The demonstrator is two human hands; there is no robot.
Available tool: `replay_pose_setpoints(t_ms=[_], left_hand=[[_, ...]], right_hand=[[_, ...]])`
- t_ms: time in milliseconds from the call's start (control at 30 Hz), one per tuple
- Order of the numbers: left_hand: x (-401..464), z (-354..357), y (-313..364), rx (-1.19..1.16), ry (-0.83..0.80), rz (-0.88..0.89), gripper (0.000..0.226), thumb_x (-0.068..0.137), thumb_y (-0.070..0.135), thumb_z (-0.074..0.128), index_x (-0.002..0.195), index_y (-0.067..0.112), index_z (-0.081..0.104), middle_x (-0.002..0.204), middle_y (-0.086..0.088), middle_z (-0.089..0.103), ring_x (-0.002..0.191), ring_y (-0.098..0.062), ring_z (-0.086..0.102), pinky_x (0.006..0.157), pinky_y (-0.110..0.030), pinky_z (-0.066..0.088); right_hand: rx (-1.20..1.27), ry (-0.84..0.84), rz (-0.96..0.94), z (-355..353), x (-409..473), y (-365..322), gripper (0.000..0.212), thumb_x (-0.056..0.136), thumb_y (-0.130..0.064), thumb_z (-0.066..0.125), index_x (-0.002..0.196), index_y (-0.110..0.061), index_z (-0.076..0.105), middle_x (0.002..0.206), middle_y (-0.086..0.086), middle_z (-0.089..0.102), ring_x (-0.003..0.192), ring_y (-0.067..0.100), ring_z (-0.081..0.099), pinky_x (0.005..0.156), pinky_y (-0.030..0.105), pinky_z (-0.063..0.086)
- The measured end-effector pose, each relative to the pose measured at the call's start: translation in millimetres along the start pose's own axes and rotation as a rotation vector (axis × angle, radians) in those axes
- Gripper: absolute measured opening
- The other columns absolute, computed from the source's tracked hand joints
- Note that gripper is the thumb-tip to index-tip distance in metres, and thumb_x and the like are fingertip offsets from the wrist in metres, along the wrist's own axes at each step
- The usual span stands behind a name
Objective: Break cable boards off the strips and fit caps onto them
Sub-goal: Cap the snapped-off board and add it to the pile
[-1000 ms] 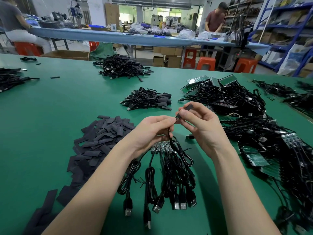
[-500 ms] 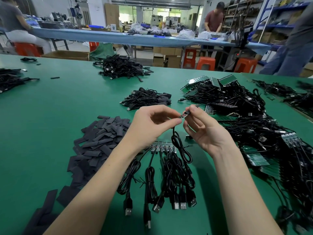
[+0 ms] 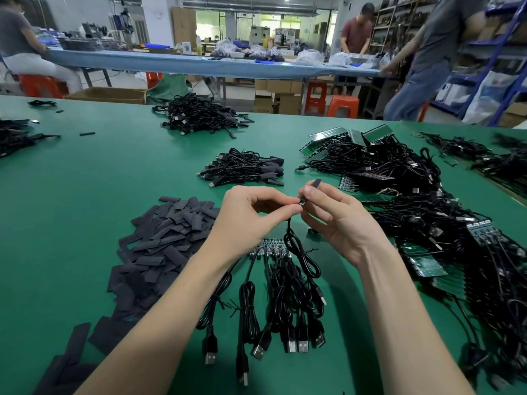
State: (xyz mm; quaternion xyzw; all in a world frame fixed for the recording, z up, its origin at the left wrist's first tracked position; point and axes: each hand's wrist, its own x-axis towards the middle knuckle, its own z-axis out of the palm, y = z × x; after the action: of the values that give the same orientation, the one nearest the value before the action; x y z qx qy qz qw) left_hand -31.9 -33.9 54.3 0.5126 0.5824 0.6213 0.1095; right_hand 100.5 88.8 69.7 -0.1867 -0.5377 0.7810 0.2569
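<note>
My left hand [image 3: 251,216] pinches the small board end of a black cable [image 3: 302,252] between thumb and fingertips. My right hand [image 3: 339,220] pinches a flat black cap [image 3: 313,186], whose lower mouth meets the board tip [image 3: 301,202] between the two hands. The cable hangs down in a loop to the green table. Below the hands lies a strip of boards [image 3: 269,249] with several cables and USB plugs [image 3: 291,344] still attached. A heap of loose black caps [image 3: 162,243] lies to the left.
A small pile of capped cables [image 3: 245,168] lies beyond the hands, another pile [image 3: 199,115] farther back. A big tangle of strips and cables [image 3: 427,218] fills the right side. A person [image 3: 433,52] walks past at the far right; others work at the blue bench [image 3: 199,64].
Both hands rose off the strip with one cable's board. My right hand turned the cap upright and brought it onto the board tip. A person walked in at the right.
</note>
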Motion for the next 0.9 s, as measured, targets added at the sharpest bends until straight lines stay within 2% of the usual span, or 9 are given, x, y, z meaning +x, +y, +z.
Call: replay_pose_setpoints(t_ms=[100,200,367,500,767,833,900], left_hand=[[-0.6,0.5,0.4,-0.042,0.003,-0.007,0.013,0.079,0.016,0.085,0.091,0.015,0.080,0.083,0.002,0.078,0.079,-0.017,0.074,0.078,-0.028,0.060],[-0.8,1.5,0.1,-0.072,0.018,-0.013,0.015,0.076,0.015,0.087,0.085,0.018,0.075,0.080,0.002,0.076,0.076,-0.012,0.072,0.074,-0.023,0.058],[-0.4,0.5,-1.9,-0.060,0.000,-0.009,0.015,0.076,0.019,0.087,0.083,0.021,0.075,0.080,0.001,0.076,0.076,-0.014,0.073,0.073,-0.024,0.059],[-1.5,-1.4,-3.2,-0.070,-0.009,-0.020,0.015,0.076,0.023,0.088,0.084,0.021,0.075,0.080,0.000,0.076,0.072,-0.018,0.074,0.071,-0.024,0.058],[-3.6,-4.4,-6.6,-0.079,-0.003,-0.030,0.013,0.077,0.027,0.087,0.083,0.024,0.076,0.077,-0.001,0.076,0.066,-0.020,0.073,0.067,-0.023,0.057],[-5.2,-1.3,-9.6,-0.108,0.007,-0.058,0.012,0.078,0.022,0.086,0.084,0.021,0.076,0.077,-0.003,0.076,0.067,-0.022,0.073,0.068,-0.026,0.058],[-6.3,0.8,-12.0,-0.159,-0.002,-0.090,0.011,0.079,0.016,0.085,0.085,0.018,0.075,0.077,-0.006,0.076,0.068,-0.022,0.073,0.070,-0.027,0.058]], right_hand=[[0.022,-0.019,0.023,1.1,-0.5,-0.6,0.013,0.067,-0.027,0.083,0.079,-0.025,0.080,0.089,-0.002,0.076,0.078,0.007,0.070,0.077,0.022,0.057],[0.048,-0.025,0.049,1.5,-0.9,-0.1,0.010,0.068,-0.025,0.082,0.078,-0.025,0.081,0.088,-0.002,0.076,0.077,0.007,0.070,0.074,0.022,0.057],[0.060,-0.039,0.068,-0.2,-1.5,0.9,0.011,0.069,-0.021,0.081,0.080,-0.022,0.080,0.088,0.001,0.076,0.076,0.009,0.070,0.071,0.023,0.058],[0.012,-0.054,0.069,1.6,-2.5,1.6,0.016,0.066,-0.024,0.083,0.081,-0.022,0.078,0.088,0.001,0.075,0.076,0.009,0.069,0.071,0.022,0.057],[-0.022,-0.068,0.031,3.2,-0.3,7.2,0.013,0.068,-0.022,0.083,0.080,-0.023,0.078,0.087,0.002,0.074,0.077,0.013,0.068,0.076,0.023,0.057],[-0.047,-0.051,-0.014,2.6,0.2,8.1,0.016,0.070,-0.019,0.083,0.085,-0.019,0.077,0.084,0.004,0.072,0.074,0.020,0.060,0.071,0.022,0.054],[-0.107,-0.032,-0.085,2.9,0.6,8.7,0.025,0.070,-0.018,0.084,0.092,-0.013,0.073,0.077,0.003,0.071,0.063,0.017,0.054,0.060,0.015,0.046]])
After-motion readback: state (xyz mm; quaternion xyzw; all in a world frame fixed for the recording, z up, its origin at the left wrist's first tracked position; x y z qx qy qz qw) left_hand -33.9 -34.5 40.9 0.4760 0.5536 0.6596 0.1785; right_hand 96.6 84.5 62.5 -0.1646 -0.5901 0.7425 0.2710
